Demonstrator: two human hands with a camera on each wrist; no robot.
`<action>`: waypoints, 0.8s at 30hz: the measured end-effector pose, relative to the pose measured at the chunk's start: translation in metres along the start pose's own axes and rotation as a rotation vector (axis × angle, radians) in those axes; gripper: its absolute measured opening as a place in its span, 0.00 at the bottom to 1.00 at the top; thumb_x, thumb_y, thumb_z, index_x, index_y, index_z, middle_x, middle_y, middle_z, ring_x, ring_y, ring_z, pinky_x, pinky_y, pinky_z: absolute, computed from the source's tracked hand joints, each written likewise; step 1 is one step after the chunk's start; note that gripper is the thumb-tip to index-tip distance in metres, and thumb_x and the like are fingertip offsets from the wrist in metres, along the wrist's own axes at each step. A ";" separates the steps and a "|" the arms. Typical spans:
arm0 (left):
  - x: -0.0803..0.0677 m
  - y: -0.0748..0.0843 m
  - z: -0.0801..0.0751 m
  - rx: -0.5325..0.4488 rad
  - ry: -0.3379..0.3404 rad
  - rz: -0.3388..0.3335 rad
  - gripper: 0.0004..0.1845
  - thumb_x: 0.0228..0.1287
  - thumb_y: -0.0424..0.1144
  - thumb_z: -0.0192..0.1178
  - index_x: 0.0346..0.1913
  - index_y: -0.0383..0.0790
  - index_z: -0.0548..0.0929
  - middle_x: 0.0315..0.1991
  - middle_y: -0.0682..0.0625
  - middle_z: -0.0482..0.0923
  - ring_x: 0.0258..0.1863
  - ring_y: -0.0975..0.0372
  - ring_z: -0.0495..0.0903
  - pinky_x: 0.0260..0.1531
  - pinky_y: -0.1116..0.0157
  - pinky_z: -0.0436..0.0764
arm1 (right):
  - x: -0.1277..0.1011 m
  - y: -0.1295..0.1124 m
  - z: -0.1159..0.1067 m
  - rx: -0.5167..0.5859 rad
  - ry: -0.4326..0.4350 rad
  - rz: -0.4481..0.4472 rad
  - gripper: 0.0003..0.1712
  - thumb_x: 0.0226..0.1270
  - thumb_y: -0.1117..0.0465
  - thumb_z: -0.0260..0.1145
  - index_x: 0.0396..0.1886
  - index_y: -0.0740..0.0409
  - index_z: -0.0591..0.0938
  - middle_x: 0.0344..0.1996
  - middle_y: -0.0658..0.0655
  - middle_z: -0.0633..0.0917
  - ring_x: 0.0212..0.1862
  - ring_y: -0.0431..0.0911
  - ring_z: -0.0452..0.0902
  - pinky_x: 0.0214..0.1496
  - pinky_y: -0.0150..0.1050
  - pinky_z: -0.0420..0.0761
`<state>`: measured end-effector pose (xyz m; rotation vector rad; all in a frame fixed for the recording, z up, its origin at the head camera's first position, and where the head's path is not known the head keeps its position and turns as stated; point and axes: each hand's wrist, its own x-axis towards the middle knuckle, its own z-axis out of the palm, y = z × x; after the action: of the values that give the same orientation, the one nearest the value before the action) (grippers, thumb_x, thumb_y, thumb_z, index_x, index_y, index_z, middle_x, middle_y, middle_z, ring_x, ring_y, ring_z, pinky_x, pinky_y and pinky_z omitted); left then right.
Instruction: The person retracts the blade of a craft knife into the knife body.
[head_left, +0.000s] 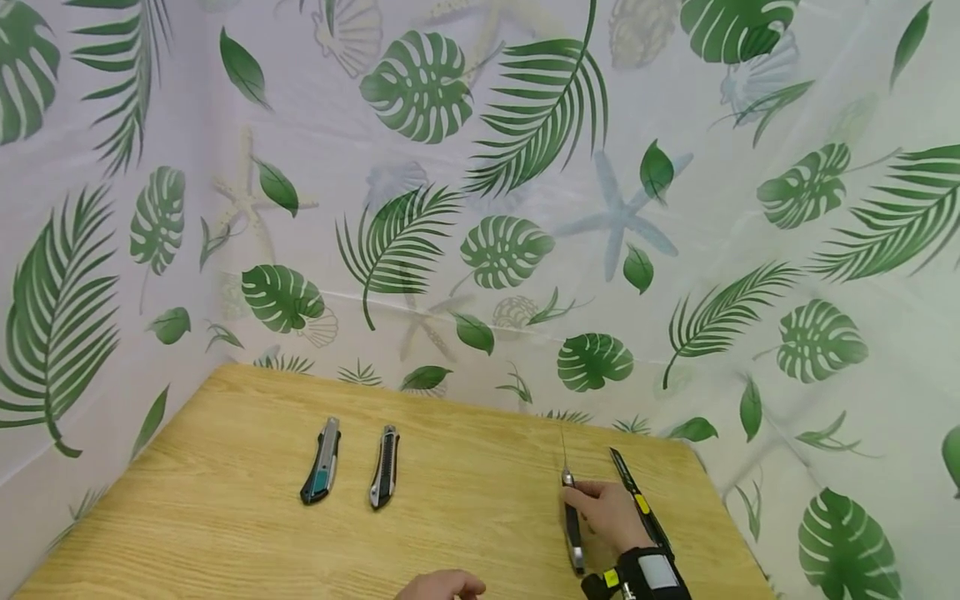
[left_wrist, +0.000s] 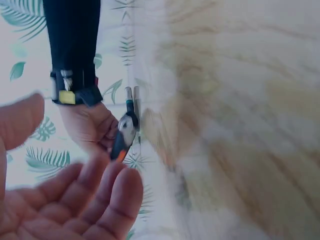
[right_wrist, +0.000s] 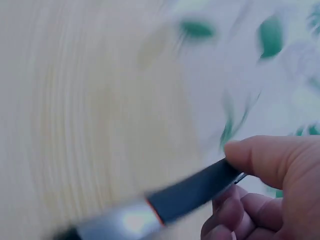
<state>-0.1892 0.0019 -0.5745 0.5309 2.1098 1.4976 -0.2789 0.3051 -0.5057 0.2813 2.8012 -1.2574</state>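
My right hand (head_left: 609,510) pinches the black-and-silver handle of a utility knife (head_left: 573,529) between thumb and fingers. A thin blade extends from its far end, towards the wall. In the right wrist view the knife (right_wrist: 195,192) shows a dark grip, an orange line and a silver end, slightly blurred. Beside the right hand a black-and-yellow utility knife (head_left: 645,504) lies on the table, partly covered by the wrist. My left hand (head_left: 442,586) hovers at the bottom edge of the head view, holding nothing; its fingers (left_wrist: 125,197) are loosely bent in the left wrist view.
To the left on the wooden table (head_left: 247,467) lie a grey-and-teal utility knife (head_left: 322,462) and a black-and-silver one (head_left: 385,468), side by side. A leaf-patterned sheet (head_left: 517,333) rises behind the table and along its sides.
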 end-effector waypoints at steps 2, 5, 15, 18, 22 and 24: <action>0.002 -0.006 -0.009 -0.038 0.027 0.033 0.24 0.72 0.47 0.71 0.64 0.36 0.84 0.50 0.50 0.88 0.42 0.65 0.83 0.44 0.63 0.83 | -0.017 -0.019 0.010 0.176 -0.049 0.021 0.25 0.76 0.52 0.71 0.61 0.66 0.87 0.37 0.54 0.88 0.34 0.46 0.75 0.34 0.40 0.78; -0.012 0.014 -0.016 -0.112 0.109 0.003 0.34 0.69 0.50 0.74 0.70 0.33 0.78 0.57 0.46 0.85 0.43 0.61 0.84 0.44 0.58 0.85 | -0.044 -0.043 0.029 0.368 -0.141 0.009 0.26 0.78 0.52 0.70 0.64 0.67 0.85 0.35 0.50 0.86 0.33 0.45 0.72 0.35 0.38 0.76; -0.035 0.046 -0.022 -0.176 0.246 0.019 0.44 0.72 0.53 0.70 0.76 0.26 0.67 0.63 0.33 0.82 0.42 0.55 0.89 0.39 0.57 0.89 | -0.103 -0.102 0.077 0.571 -0.351 -0.079 0.29 0.80 0.52 0.69 0.70 0.68 0.80 0.40 0.46 0.89 0.32 0.41 0.71 0.37 0.34 0.75; -0.038 0.045 -0.024 -0.174 0.279 0.041 0.40 0.73 0.53 0.69 0.74 0.28 0.70 0.54 0.40 0.85 0.35 0.61 0.87 0.33 0.65 0.84 | -0.109 -0.113 0.085 0.601 -0.345 -0.099 0.29 0.80 0.54 0.69 0.70 0.68 0.80 0.39 0.46 0.88 0.32 0.41 0.72 0.36 0.33 0.75; -0.040 0.041 -0.027 -0.177 0.301 0.081 0.34 0.74 0.51 0.68 0.70 0.30 0.73 0.48 0.47 0.86 0.32 0.64 0.85 0.31 0.69 0.80 | -0.113 -0.123 0.092 0.596 -0.318 -0.119 0.28 0.79 0.55 0.70 0.69 0.68 0.81 0.37 0.46 0.87 0.33 0.40 0.73 0.36 0.32 0.76; -0.040 0.038 -0.029 -0.169 0.309 0.098 0.33 0.75 0.50 0.68 0.69 0.30 0.74 0.49 0.48 0.86 0.32 0.65 0.85 0.31 0.69 0.80 | -0.114 -0.125 0.093 0.582 -0.305 -0.125 0.28 0.78 0.55 0.70 0.68 0.67 0.81 0.37 0.47 0.87 0.34 0.40 0.75 0.36 0.32 0.76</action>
<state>-0.1736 -0.0308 -0.5237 0.3630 2.1800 1.8975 -0.1925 0.1381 -0.4617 -0.0651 2.1794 -1.9359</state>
